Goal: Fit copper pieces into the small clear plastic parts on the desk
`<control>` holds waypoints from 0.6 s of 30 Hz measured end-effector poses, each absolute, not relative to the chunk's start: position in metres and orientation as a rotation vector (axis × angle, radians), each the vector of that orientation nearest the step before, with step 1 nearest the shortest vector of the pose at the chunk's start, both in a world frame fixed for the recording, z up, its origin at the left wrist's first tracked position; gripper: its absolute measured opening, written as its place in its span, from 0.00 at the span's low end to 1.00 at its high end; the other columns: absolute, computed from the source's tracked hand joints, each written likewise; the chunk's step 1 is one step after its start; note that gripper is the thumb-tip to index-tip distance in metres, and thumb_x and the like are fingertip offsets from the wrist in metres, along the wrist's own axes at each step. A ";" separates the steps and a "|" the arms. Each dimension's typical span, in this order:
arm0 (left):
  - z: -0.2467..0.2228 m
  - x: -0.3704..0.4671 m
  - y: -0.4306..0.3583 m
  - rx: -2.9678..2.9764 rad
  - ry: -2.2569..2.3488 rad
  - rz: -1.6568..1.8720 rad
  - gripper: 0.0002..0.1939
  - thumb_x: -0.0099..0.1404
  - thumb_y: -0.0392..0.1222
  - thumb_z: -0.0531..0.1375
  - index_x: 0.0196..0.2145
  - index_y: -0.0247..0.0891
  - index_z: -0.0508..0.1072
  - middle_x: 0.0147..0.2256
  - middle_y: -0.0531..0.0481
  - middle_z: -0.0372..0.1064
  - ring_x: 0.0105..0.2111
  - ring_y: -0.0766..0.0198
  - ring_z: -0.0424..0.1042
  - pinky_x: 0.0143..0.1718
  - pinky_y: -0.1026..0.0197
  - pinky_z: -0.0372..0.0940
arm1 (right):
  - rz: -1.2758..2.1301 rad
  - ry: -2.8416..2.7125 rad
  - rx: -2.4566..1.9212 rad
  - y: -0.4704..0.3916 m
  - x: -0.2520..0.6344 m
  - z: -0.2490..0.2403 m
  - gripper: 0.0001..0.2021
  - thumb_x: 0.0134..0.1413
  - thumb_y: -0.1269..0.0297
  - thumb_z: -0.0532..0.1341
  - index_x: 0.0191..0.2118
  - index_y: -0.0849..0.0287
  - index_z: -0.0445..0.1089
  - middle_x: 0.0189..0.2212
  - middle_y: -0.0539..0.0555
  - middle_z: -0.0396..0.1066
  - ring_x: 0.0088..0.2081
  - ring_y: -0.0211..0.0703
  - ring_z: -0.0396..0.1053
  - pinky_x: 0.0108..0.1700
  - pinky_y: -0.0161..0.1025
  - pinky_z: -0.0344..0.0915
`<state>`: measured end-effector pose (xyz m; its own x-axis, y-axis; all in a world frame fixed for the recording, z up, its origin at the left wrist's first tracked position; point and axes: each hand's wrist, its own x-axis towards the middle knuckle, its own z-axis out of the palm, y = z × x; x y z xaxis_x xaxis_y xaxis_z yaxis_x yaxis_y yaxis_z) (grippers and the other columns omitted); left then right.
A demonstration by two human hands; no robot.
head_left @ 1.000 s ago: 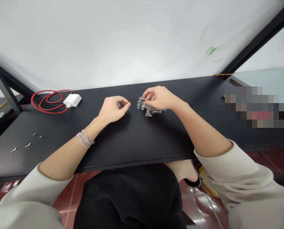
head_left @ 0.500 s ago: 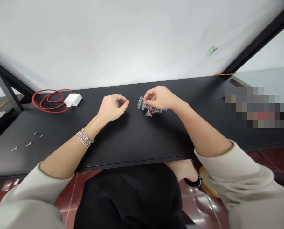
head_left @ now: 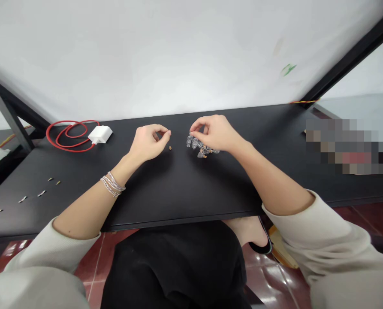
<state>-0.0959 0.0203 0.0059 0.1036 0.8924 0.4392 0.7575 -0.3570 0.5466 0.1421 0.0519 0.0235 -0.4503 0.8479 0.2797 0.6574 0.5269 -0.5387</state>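
My left hand (head_left: 150, 140) hovers over the black table, thumb and forefinger closed in a pinch; whatever sits between the tips is too small to make out. Just below those fingertips a small cork (head_left: 170, 148) lies on the tabletop. My right hand (head_left: 212, 132) is also pinched, at the upper left edge of a cluster of tiny clear glass bottles (head_left: 195, 143). Its fingertips are right by one bottle, but I cannot tell what they grip. Some bottles in the cluster have corks, and part of the pile is hidden behind the hand.
A white charger (head_left: 100, 134) with a coiled red cable (head_left: 58, 143) lies at the back left. Several small slim pieces (head_left: 42, 193) are scattered at the front left. A pixelated patch covers items at the far right. A white wall (head_left: 185, 56) stands behind the table.
The left fingertips have risen and drawn slightly left, and the cork beneath them now shows plainly. My right hand's fingertips have shifted a little left and up along the bottles.
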 end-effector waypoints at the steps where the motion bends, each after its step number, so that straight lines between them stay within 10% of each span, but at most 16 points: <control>1: 0.007 -0.101 0.021 2.184 1.642 1.089 0.13 0.64 0.49 0.61 0.35 0.37 0.81 0.24 0.50 0.76 0.23 0.64 0.71 0.31 0.60 0.67 | 0.483 -2.254 -1.201 0.046 0.134 0.024 0.11 0.57 0.62 0.65 0.42 0.59 0.81 0.37 0.57 0.80 0.37 0.49 0.75 0.46 0.45 0.68; 9: 0.008 -0.154 0.026 2.111 1.585 1.042 0.17 0.57 0.54 0.68 0.34 0.37 0.80 0.27 0.46 0.77 0.21 0.67 0.68 0.22 0.64 0.60 | 0.443 -2.404 -1.234 0.023 0.068 0.007 0.10 0.59 0.73 0.64 0.45 0.61 0.79 0.45 0.64 0.78 0.46 0.57 0.75 0.51 0.47 0.67; 18: -0.002 -0.168 0.040 2.339 1.591 0.772 0.14 0.61 0.49 0.61 0.35 0.40 0.84 0.32 0.49 0.80 0.27 0.63 0.72 0.34 0.61 0.67 | 0.555 -2.259 -1.306 0.042 0.036 0.000 0.14 0.54 0.79 0.62 0.42 0.60 0.80 0.43 0.61 0.80 0.48 0.56 0.76 0.54 0.46 0.68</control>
<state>-0.1684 0.0404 -0.0018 0.2806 0.9108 0.3028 0.8016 -0.3959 0.4480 0.0362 0.0424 -0.0001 -0.4371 0.8784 0.1933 0.6887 0.4651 -0.5563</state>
